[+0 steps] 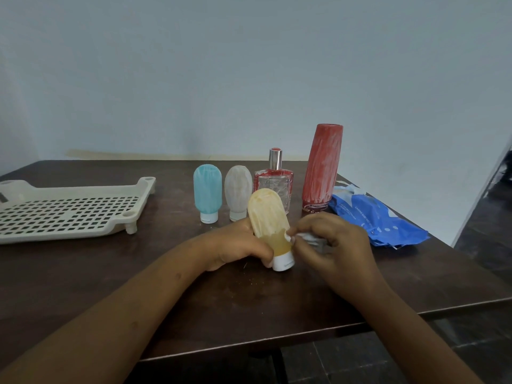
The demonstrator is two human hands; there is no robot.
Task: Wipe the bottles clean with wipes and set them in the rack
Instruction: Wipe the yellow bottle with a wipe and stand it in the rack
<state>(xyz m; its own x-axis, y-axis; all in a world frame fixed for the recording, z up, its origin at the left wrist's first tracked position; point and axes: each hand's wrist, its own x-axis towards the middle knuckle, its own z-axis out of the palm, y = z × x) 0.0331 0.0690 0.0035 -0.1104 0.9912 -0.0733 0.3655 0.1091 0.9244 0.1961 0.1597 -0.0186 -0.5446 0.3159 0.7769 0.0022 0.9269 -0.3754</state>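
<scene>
The left hand (243,245) grips the yellow bottle (270,223) at bench centre; the right hand (332,242) pinches a wipe (307,237) against it. Hard rubbing could tip it toward the bottles at twelve o'clock.

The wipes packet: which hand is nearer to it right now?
Right. The right hand, rubbing a wipe on the yellow bottle, sits just beside the blue wipes packet; the left hand is beyond the bottle.
</scene>
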